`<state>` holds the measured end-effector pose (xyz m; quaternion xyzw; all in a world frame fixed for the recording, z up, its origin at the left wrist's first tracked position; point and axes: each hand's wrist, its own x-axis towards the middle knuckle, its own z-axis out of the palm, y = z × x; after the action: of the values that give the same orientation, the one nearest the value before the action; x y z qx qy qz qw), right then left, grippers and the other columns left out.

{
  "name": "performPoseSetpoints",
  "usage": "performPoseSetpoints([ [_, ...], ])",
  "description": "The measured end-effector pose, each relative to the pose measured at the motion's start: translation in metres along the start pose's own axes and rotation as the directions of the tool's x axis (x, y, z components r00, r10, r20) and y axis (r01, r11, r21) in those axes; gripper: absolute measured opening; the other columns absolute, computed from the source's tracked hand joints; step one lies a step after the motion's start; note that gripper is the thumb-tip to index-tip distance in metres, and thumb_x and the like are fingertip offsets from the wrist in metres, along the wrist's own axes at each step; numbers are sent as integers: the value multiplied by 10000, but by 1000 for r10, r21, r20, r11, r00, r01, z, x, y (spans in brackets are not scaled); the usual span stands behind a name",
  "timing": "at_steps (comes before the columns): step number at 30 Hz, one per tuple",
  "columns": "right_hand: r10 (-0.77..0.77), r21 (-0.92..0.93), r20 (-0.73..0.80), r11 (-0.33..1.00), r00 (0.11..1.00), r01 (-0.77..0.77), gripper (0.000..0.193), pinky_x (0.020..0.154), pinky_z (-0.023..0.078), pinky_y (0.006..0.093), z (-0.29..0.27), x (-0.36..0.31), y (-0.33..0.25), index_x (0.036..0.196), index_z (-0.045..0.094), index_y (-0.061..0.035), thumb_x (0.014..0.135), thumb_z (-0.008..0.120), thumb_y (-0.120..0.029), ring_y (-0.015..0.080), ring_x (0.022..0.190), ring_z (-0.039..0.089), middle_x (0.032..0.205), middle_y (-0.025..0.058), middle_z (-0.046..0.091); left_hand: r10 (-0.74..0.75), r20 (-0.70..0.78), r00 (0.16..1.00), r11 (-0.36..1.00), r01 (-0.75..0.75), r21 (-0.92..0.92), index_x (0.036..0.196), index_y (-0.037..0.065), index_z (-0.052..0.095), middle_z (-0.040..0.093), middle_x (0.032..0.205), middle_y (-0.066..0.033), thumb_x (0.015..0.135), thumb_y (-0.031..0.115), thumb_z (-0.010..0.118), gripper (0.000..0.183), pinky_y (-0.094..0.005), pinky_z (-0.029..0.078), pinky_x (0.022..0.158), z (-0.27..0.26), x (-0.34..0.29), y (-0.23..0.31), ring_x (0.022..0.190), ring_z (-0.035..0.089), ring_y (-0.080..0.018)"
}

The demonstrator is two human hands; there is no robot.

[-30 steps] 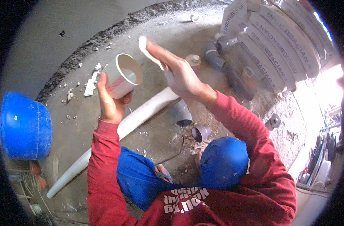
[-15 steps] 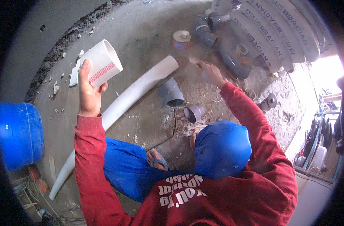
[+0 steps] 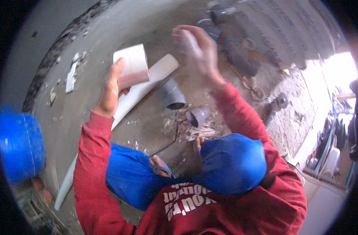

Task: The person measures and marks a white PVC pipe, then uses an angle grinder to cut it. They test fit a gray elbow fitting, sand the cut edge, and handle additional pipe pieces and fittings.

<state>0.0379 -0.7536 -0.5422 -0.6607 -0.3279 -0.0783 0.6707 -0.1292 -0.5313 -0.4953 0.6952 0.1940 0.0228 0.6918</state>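
My left hand point(image 3: 111, 90) is closed around a short white pipe piece point(image 3: 132, 62) with a red printed stripe, its open end facing right. My raised right hand point(image 3: 202, 53), blurred by motion, has thumb and fingers brought together; a pale patch shows there, but whatever they pinch cannot be made out. Beneath the pipe piece a long white pipe point(image 3: 141, 89) slants across the floor. To its right lie a dark grey pipe fitting point(image 3: 172, 94) and a smaller mauve-grey fitting point(image 3: 198, 116), open ends showing, in front of my knees.
A blue barrel point(image 3: 21, 147) stands at the far left. Large grey elbow fittings point(image 3: 239, 56) lie beside stacked grey pipes point(image 3: 281, 31) at the upper right. An angle grinder point(image 3: 279, 102) rests right of my right arm. A white strip point(image 3: 71, 78) and rubble lie at the left.
My left hand has brought the short pipe piece rightward, over the long pipe. My right hand has risen up and left from near the floor, covering the spot where a small can stood.
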Motion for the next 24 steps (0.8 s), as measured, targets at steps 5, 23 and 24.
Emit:
performPoseSetpoints([
  [5, 211, 240, 78, 945, 974, -224, 502, 1121, 359, 433, 71, -16, -58, 1371, 478, 19, 1002, 536, -317, 378, 1311, 472, 1333, 234, 524, 39, -48, 998, 997, -42, -69, 1140, 156, 602, 582, 917, 34, 1014, 562, 432, 458, -238, 376, 559, 51, 11, 0, 721, 522, -54],
  [23, 281, 314, 127, 898, 951, -308, 205, 800, 530, 295, 5, -38, -44, 989, 707, 24, 927, 728, -170, 103, 874, 644, 906, 50, 723, -154, 63, 986, 935, 166, -314, 1117, 143, 589, 632, 860, 6, 952, 749, 379, 663, -259, 360, 521, 77, 15, 17, 649, 540, -107],
  [24, 369, 476, 31, 812, 929, -338, 192, 741, 530, 281, -1, -34, -47, 954, 707, 16, 934, 721, -174, 101, 800, 645, 860, 52, 718, -158, -8, 987, 931, 147, -334, 1124, 145, 590, 638, 863, 2, 946, 757, 381, 671, -262, 361, 513, 77, 14, 21, 646, 542, -107],
])
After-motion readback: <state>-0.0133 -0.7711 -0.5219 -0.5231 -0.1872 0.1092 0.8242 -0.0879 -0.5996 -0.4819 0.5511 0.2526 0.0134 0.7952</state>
